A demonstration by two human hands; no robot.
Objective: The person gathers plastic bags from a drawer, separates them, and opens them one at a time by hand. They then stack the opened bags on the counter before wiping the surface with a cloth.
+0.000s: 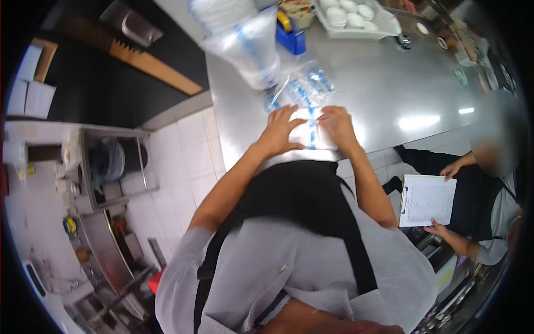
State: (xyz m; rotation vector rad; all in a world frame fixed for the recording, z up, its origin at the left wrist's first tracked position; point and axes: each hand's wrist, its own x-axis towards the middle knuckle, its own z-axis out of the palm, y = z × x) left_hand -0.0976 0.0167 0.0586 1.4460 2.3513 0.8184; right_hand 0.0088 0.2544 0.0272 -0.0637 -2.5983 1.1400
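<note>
A white, flat packet [312,132] with a blue stripe down its middle lies at the near edge of the steel table. My left hand [282,132] rests on its left side, thumb and fingers spread apart. On the packet's right side, my right hand [337,127] has its fingers bent together at the upper corner; what they pinch is too small to make out. Just beyond the packet are crumpled clear plastic wrappers [303,88] with blue print.
Large clear bags of white items [250,50], a blue tape dispenser [290,38] and a white tray of round white items [356,32] stand on the steel table [378,83]. A person at the right holds a clipboard [428,200].
</note>
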